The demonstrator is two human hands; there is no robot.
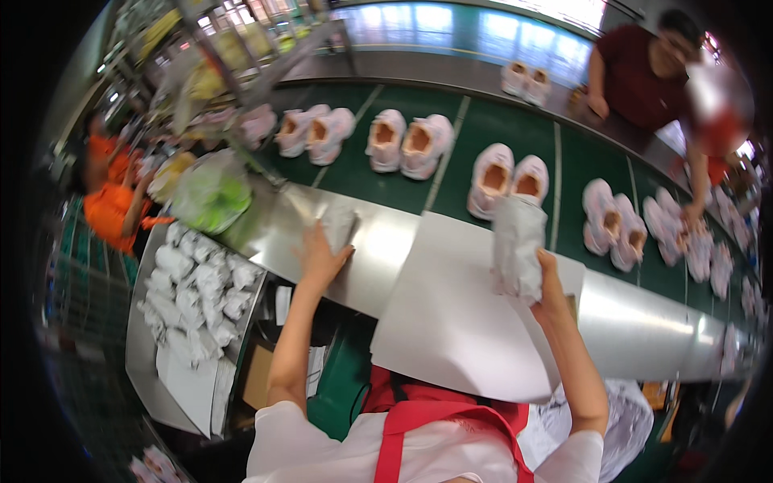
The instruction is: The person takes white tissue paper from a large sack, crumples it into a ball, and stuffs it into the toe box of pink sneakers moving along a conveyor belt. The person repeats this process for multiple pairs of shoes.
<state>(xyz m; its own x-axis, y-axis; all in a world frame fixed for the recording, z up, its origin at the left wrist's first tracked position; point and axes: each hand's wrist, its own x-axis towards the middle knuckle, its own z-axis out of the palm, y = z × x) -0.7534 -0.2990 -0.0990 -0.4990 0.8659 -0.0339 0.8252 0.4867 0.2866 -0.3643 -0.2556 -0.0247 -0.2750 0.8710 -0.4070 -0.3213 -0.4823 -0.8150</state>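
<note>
My right hand (pixel 550 283) is wrapped round the lower right side of a long wad of crumpled white paper (pixel 519 245). The wad's upper end overlaps the heels of a pair of pale pink shoes (pixel 491 181) on the green conveyor belt. Further left, my left hand (pixel 320 256) is on a smaller wad of white paper (pixel 339 223) above the metal ledge, fingers on one side and thumb on the other. Beneath the right hand, flat white paper sheets (pixel 451 314) lie across the ledge.
More pink shoe pairs (pixel 409 145) stand along the belt (pixel 459 189). A metal bin (pixel 137 354) at left holds many paper wads (pixel 193 290). A plastic bag with green contents (pixel 213 193) sits beside it. Across the belt a person in dark red (pixel 636 72) touches shoes; people in orange (pixel 113 213) are at far left.
</note>
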